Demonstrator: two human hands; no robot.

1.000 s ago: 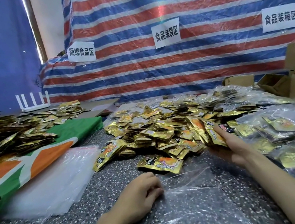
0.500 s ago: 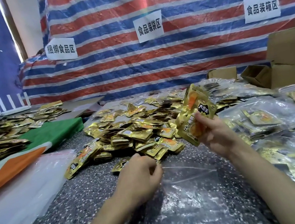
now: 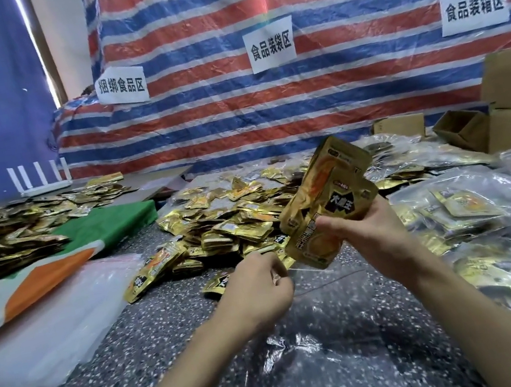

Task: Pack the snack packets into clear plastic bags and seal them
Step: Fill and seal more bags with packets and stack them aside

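Snack packets (image 3: 229, 228), gold foil, lie in a loose heap across the middle of the speckled table (image 3: 158, 347), with filled clear bags (image 3: 476, 215) piled along its right side and a stack of empty bags (image 3: 47, 318) at the left. One clear plastic bag (image 3: 333, 333) lies flat at the near edge, its mouth toward the heap. Right hand (image 3: 367, 235) grips a fanned bunch of packets (image 3: 327, 201) upright just above that mouth; left hand (image 3: 258, 291), fingers curled, pinches the bag's top edge.
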